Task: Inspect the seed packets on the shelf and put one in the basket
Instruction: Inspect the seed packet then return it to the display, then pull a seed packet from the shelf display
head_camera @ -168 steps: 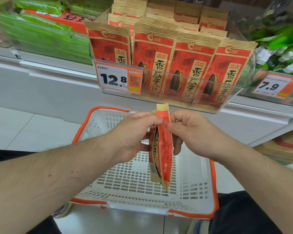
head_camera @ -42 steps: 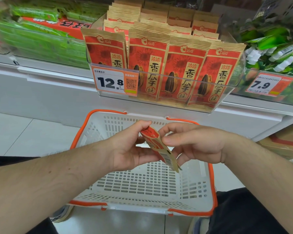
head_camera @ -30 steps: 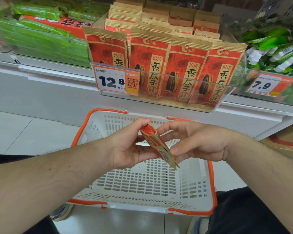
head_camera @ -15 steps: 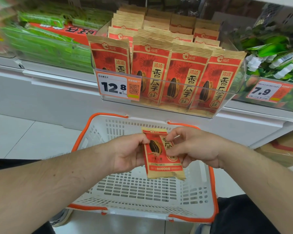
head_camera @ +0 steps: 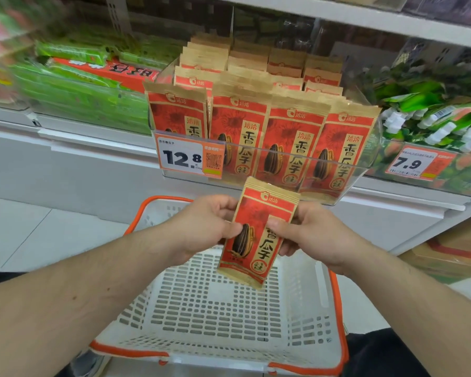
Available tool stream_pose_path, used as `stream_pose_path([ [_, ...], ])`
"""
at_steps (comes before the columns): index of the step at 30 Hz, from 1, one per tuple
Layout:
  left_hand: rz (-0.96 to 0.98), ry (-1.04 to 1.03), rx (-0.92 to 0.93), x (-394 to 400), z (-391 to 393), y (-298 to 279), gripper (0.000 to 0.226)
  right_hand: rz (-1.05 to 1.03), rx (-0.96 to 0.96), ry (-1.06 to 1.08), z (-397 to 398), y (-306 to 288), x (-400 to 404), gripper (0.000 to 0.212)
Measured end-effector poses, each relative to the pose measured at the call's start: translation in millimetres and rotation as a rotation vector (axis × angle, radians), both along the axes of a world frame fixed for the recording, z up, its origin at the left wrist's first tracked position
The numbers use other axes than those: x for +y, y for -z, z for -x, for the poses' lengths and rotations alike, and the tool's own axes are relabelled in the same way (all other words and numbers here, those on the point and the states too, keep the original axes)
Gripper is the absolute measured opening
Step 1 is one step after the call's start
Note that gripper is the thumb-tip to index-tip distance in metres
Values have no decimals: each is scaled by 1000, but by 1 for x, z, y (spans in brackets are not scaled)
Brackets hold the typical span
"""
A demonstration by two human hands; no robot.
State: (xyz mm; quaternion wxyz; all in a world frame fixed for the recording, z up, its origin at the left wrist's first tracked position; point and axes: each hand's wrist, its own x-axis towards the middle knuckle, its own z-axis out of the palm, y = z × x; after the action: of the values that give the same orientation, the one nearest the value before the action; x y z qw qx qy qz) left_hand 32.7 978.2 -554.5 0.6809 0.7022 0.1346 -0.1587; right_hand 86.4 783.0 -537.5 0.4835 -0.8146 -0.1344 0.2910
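Facing up between left hand (head_camera: 201,227) and right hand (head_camera: 310,232), seed packet (head_camera: 256,235) above basket (head_camera: 310,308).

A: Views?
B: One, head-worn. Faces forward and down, close over the basket (head_camera: 337,308), shelf (head_camera: 392,197) just beyond.
A: Overlap?
B: Single view only.

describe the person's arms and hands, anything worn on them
Both forearms are bare as far as the picture shows: no sleeves, watch, bracelet or gloves. The left hand and right hand show no rings on the visible fingers. Fine hair and a few small moles mark the left forearm.
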Motion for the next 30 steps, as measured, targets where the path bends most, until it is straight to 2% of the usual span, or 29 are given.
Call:
stream_pose_path([
  [3,-87,-41,-182,9,-10,-24,24,-148,-74,100,1,-15,4,15],
  [8,-362,-197,-541,20,-20,-60,16,-430,-39,260,4,-42,19,24],
  [10,-465,-336,-775,28,-23,-76,18,-538,-4,306,4,-56,26,25],
  [12,-473,-529,-982,40,-25,-90,19,-640,43,360,3,-71,32,26],
  [14,-529,-698,-1078,58,-30,-98,19,-717,94,424,2,-84,39,22],
  [16,-605,-777,-1048,76,-38,-98,9,-768,153,497,-2,-96,48,19],
  [19,-629,-761,-882,95,-49,-92,4,-799,209,578,-9,-113,61,16],
  [23,-601,-652,-743,100,-54,-83,29,-809,234,614,-20,-132,80,14],
  [30,-658,-557,-760,98,-47,-86,29,-615,30,517,-59,-162,126,18],
])
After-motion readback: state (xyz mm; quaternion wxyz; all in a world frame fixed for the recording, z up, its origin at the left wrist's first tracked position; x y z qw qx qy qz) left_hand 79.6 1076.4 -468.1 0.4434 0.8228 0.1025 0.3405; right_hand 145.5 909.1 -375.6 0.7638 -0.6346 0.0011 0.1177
